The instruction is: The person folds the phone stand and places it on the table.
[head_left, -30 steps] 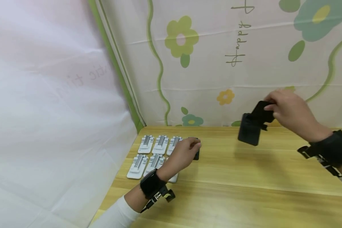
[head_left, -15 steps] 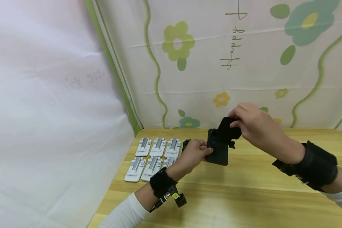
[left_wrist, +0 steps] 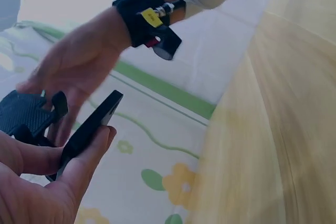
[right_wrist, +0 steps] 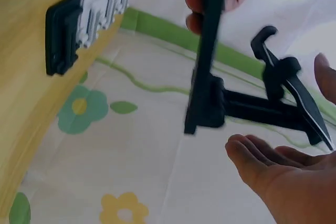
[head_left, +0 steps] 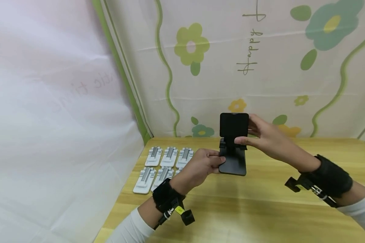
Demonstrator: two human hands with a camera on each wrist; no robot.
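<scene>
An unfolded black phone stand (head_left: 233, 125) is held up over the table, its base hanging below the upper plate. My left hand (head_left: 200, 167) pinches the edge of the base (head_left: 234, 165) between thumb and fingers, as the left wrist view also shows. Beside the upper plate, my right hand (head_left: 264, 136) has its thumb in front and its fingers behind. In the right wrist view those fingers (right_wrist: 262, 158) are extended and spread around the plate (right_wrist: 302, 95), with a gap between thumb and plate.
Several folded white phone stands (head_left: 144, 180) lie in two rows at the left of the wooden table (head_left: 261, 209). A folded black stand (right_wrist: 63, 35) lies next to them, hidden by my left hand in the head view. A flowered curtain (head_left: 213, 81) hangs behind.
My right hand has brought the black phone stand leftward to my left hand, which now holds its base. The upper plate has turned to face me, and my right hand has loosened its pinch.
</scene>
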